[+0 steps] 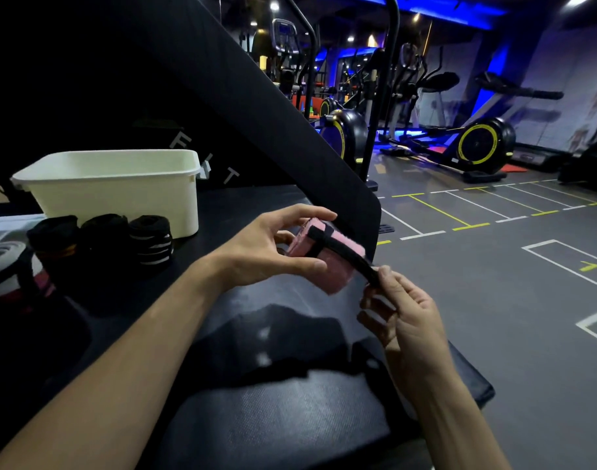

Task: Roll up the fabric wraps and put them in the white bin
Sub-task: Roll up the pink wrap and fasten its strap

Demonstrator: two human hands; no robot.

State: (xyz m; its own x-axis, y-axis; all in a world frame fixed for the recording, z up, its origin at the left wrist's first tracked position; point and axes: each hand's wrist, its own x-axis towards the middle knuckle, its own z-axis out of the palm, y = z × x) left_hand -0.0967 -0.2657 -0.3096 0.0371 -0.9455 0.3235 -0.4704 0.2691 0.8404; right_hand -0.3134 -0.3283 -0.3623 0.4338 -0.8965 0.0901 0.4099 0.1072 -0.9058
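Above the desk's (290, 418) right edge, the left hand (266, 252) clasps the rolled pink wrap (327, 262) while the right hand (402, 320) pinches its black strap (358, 262); pull it taut, press it flat around the roll, before the white bin (114, 188) at the far-left corner

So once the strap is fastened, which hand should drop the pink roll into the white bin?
Probably left: the left hand already holds the pink roll and is nearer the white bin; the right hand only pinches the strap.

Rolled pink wrap (327, 256) held, white bin (120, 188) upright
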